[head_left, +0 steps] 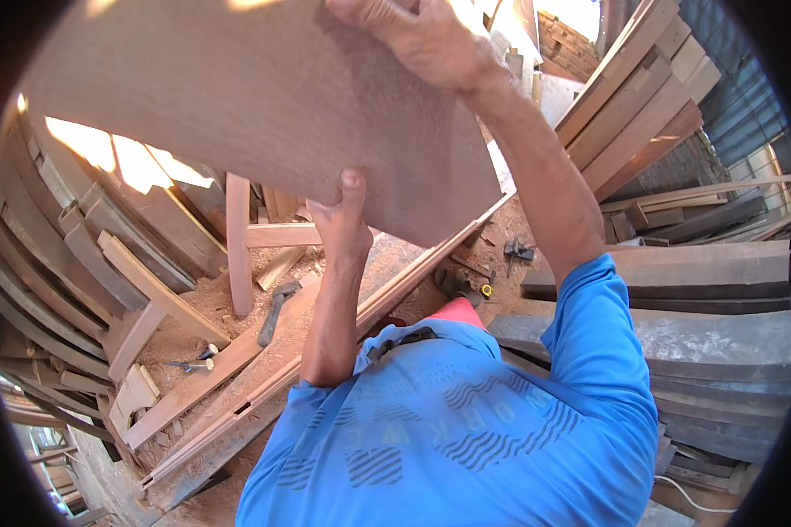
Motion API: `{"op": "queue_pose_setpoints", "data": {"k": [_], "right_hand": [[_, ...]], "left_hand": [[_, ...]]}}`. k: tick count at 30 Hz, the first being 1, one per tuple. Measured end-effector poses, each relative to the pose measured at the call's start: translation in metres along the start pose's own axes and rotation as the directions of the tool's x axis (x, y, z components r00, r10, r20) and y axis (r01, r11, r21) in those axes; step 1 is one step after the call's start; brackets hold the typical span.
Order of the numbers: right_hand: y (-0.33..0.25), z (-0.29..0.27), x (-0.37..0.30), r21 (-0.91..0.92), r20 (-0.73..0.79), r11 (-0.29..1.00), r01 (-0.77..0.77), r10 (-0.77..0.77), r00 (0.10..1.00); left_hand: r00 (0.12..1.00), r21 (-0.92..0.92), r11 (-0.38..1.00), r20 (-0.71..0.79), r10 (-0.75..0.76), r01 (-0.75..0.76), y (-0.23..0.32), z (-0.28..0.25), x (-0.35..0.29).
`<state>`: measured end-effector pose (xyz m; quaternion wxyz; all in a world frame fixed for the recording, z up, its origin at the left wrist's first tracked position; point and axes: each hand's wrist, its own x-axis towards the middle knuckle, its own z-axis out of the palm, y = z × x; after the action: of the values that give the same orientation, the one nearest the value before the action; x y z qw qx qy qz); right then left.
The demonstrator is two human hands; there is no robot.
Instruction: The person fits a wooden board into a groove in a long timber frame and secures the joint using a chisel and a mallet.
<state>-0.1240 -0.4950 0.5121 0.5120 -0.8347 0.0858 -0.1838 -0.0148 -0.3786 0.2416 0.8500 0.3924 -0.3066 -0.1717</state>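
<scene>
A wide brown wooden panel (pixel 237 97), perhaps plywood, is held up in front of me, tilted. My left hand (pixel 344 220) grips its lower edge, with the thumb flat on the near face and the fingers hidden behind. Higher up, my right hand (pixel 417 39) is closed at the panel's upper part; its fingertips are partly cut off by the top of the picture. Below the panel lies a long grooved wooden rail (pixel 281 378) on the bench. A hammer-like tool (pixel 277 314) rests on a plank beside my left forearm.
Wood shavings (pixel 185 321) cover the bench around a wooden frame piece (pixel 240 246) and slim tools (pixel 189 364). A yellow-and-black round item (pixel 486 290) and a dark metal tool (pixel 518 253) lie right of the rail. Planks (pixel 637 105) and thick timbers (pixel 677 263) are stacked at right.
</scene>
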Motion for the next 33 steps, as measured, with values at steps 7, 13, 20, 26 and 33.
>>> {"op": "queue_pose_setpoints", "data": {"k": [7,13,20,26,33], "right_hand": [[0.070,-0.053,-0.020,-0.175,-0.471,0.895,0.411,-0.442,0.763],[0.135,-0.127,-0.043,-0.173,-0.532,0.898,0.404,-0.431,0.729],[0.235,-0.192,-0.050,-0.035,-0.562,0.923,0.383,-0.335,0.756],[0.286,-0.212,-0.045,0.130,-0.538,0.897,0.422,-0.294,0.790],[0.296,-0.216,-0.049,0.164,-0.505,0.926,0.340,-0.217,0.836]], "left_hand": [[0.988,0.113,0.994,0.149,-0.029,0.012,-0.024,0.076,0.027],[0.966,0.091,0.987,0.208,-0.151,0.134,-0.084,0.137,0.018],[0.948,0.186,0.949,0.148,-0.281,0.253,-0.161,0.175,0.003],[0.969,0.264,0.937,0.028,-0.244,0.228,-0.183,0.194,0.002],[0.980,0.287,0.939,-0.004,-0.199,0.192,-0.193,0.198,-0.001]]}}
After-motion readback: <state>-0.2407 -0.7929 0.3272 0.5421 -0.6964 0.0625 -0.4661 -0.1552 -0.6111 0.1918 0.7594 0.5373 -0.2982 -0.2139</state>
